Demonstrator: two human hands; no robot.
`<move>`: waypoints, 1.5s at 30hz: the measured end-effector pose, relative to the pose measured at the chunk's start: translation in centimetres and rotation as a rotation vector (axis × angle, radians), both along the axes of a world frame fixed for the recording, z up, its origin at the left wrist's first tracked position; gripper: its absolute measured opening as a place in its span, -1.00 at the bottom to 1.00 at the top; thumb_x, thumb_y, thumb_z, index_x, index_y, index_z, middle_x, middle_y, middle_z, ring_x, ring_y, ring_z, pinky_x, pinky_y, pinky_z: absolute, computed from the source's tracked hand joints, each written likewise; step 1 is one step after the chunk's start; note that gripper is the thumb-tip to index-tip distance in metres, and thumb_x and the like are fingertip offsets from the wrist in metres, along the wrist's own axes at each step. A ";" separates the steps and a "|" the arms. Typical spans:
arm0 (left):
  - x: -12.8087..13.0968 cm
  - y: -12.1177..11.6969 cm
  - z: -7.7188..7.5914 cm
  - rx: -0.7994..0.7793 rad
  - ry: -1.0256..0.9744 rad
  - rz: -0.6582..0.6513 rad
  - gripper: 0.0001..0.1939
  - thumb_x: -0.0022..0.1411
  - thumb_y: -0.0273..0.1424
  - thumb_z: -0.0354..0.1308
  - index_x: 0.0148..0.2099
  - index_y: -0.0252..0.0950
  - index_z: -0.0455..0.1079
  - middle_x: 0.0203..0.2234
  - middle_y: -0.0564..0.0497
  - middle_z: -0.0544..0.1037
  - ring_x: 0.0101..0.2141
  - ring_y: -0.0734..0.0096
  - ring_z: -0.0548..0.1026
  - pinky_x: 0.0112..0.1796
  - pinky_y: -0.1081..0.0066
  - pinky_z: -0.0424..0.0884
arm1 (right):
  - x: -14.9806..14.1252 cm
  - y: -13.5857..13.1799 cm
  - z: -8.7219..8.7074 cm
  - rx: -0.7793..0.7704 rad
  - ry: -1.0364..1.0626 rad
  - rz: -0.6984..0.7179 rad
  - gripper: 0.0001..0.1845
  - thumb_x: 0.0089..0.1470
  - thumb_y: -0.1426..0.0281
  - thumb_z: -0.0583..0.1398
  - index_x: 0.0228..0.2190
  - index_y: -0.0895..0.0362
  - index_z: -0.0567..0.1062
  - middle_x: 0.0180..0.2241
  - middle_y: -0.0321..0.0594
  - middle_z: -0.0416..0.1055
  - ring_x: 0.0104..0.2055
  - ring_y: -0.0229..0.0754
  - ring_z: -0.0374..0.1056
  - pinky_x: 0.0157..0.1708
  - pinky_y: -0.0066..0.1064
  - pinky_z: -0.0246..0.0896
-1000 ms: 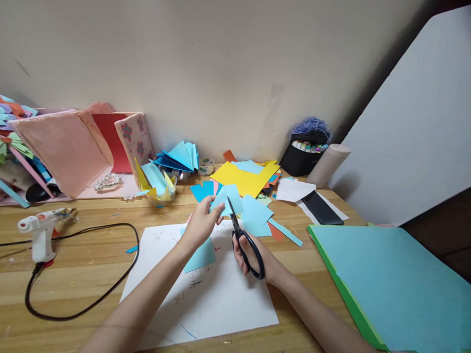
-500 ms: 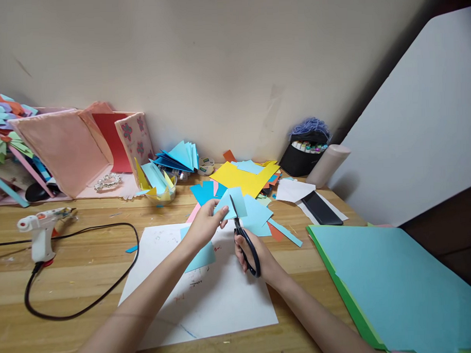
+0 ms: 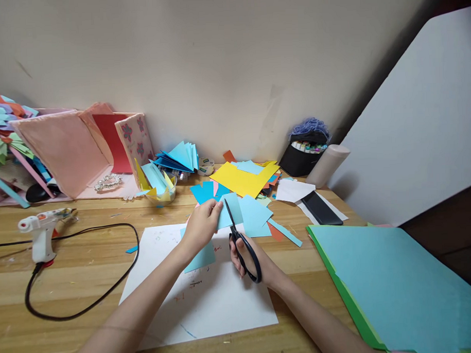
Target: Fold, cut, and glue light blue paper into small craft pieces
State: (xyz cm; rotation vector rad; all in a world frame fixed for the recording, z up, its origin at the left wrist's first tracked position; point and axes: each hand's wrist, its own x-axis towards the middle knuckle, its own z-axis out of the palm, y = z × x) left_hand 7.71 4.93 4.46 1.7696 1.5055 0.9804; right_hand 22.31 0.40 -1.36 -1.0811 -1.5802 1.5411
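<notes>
My left hand (image 3: pixel 201 222) pinches the left edge of a light blue piece of paper (image 3: pixel 232 208), held above the table. A pair of black-handled scissors (image 3: pixel 249 258) is in my right hand (image 3: pixel 257 263), my fingers through the handle loops. One blade lies across the front of the light blue paper, pointing up and left. Below my hands lies a large white sheet (image 3: pixel 224 305) with coloured marks. Another light blue piece of paper (image 3: pixel 202 258) rests on that sheet, partly hidden by my left forearm.
A glue gun (image 3: pixel 42 234) with a looped black cable stands at the left. Yellow paper (image 3: pixel 243 179) and several blue scraps lie behind my hands. A dark phone (image 3: pixel 321 208), a marker case (image 3: pixel 302 156) and stacked coloured sheets (image 3: pixel 401 279) are on the right.
Both hands have shifted slightly left and down with the paper and the scissors. My left hand has turned, so its back shows more. The scissors' blade has tilted further left.
</notes>
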 end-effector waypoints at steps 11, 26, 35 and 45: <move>0.2 0.0 0.0 -0.049 -0.141 -0.030 -0.62 0.19 -0.14 -0.12 -0.57 -0.26 0.05 -0.76 0.19 0.16 -0.71 0.53 0.24 -0.61 0.51 0.10 | 0.0 0.0 -0.3 0.007 0.000 -0.047 -0.51 -0.02 -0.09 -0.02 -0.47 0.12 0.18 -0.72 -0.47 0.13 -0.77 -0.42 0.07 -0.81 -0.62 -0.01; 0.4 0.3 -1.1 -0.125 -0.204 -0.123 -0.60 0.17 -0.12 -0.12 -0.58 -0.27 0.04 -0.75 0.18 0.14 -0.71 0.56 0.23 -0.64 0.54 0.14 | -0.1 0.0 -0.4 -0.022 0.000 -0.097 -0.51 -0.02 -0.09 -0.02 -0.46 0.12 0.19 -0.71 -0.47 0.14 -0.77 -0.44 0.07 -0.80 -0.63 0.00; 0.2 0.6 -1.6 -0.141 -0.258 -0.123 -0.61 0.16 -0.09 -0.12 -0.53 -0.28 0.15 -0.71 0.16 0.18 -0.68 0.54 0.24 -0.63 0.52 0.15 | -0.3 0.1 -0.2 -0.093 0.032 -0.191 -0.52 -0.04 -0.07 0.03 -0.48 0.13 0.21 -0.73 -0.48 0.13 -0.79 -0.44 0.06 -0.83 -0.63 -0.02; 1.3 0.2 -1.8 -0.111 -0.314 -0.068 -0.70 0.09 -0.16 0.02 -0.44 -0.31 0.22 -0.56 0.10 0.33 -0.50 0.49 0.30 -0.47 0.50 0.20 | 0.2 1.5 0.8 -0.019 0.253 -0.321 -0.67 -0.06 0.13 0.17 -0.45 0.14 0.26 -0.75 -0.50 0.12 -0.77 -0.43 0.07 -0.75 -0.58 0.08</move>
